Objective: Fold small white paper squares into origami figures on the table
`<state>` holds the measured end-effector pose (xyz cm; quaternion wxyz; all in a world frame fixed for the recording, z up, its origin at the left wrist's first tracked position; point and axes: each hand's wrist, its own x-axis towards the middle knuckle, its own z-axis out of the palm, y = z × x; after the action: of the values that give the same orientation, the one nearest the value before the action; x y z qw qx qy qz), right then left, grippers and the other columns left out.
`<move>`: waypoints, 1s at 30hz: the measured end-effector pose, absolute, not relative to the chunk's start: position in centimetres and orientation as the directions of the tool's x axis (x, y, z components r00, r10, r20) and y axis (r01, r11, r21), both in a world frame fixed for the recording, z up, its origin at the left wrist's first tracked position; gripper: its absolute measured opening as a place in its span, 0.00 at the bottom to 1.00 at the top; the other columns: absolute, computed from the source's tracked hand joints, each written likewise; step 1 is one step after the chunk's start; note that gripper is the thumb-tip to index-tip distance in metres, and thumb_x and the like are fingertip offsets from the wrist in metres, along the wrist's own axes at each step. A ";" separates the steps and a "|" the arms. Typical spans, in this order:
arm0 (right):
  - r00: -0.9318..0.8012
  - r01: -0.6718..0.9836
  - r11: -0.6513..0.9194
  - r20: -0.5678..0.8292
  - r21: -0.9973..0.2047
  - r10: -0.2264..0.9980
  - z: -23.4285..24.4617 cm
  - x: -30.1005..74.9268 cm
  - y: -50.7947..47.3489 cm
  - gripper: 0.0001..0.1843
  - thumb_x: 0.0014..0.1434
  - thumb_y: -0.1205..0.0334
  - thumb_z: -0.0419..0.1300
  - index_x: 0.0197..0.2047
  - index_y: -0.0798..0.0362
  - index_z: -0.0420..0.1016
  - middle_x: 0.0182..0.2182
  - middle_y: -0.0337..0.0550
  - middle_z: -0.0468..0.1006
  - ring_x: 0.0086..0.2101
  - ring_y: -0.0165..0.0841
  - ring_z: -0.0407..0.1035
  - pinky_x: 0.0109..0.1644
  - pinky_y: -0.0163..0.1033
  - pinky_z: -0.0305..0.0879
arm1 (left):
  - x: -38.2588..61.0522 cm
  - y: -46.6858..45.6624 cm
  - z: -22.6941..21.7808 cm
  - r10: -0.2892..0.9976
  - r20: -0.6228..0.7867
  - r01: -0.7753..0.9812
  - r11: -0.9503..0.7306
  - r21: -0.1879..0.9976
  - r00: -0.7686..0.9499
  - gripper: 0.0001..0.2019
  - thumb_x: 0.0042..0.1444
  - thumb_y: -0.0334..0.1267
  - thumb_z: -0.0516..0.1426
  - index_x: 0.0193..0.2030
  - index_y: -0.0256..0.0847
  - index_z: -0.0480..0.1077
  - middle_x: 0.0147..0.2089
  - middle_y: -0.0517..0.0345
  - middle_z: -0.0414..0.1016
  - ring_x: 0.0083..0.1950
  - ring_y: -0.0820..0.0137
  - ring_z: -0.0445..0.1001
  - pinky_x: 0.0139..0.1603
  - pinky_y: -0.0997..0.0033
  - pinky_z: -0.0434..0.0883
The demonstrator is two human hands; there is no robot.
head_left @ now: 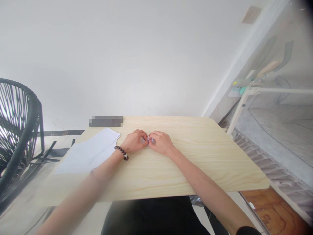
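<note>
Over the middle of the table, my left hand (134, 141) and my right hand (162, 143) meet, fingertips almost touching. Between them is a small pale piece of folded paper (148, 139), pinched from both sides. Its exact shape is mostly covered by the fingers. A dark bead bracelet (122, 152) circles my left wrist. Sheets of white paper (85, 153) lie to the left, partly beneath my left forearm.
The light wooden table (210, 156) stands close to a white wall (151, 58). A blurred-out dark object (106, 121) lies at its back left corner. A dark woven chair (31, 107) is at the left; a bed (281, 127) with a white frame (237, 117) is at the right.
</note>
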<state>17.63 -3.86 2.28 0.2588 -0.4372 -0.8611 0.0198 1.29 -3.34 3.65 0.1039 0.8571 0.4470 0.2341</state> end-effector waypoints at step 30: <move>-0.446 0.731 0.589 0.413 -0.343 0.794 2.6 19.0 -3.6 0.07 0.52 0.64 0.51 0.35 0.52 0.68 0.34 0.42 0.70 0.37 0.30 0.62 0.39 0.34 0.57 | 0.9 -3.0 3.4 0.827 0.306 0.684 -0.562 0.466 0.471 0.13 0.47 0.46 0.50 0.35 0.42 0.68 0.37 0.56 0.70 0.42 0.67 0.66 0.42 0.69 0.63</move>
<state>19.02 -3.61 2.59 0.2735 -0.4495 -0.8485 0.0572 0.92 -3.00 3.42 0.1408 0.8461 0.4464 0.2550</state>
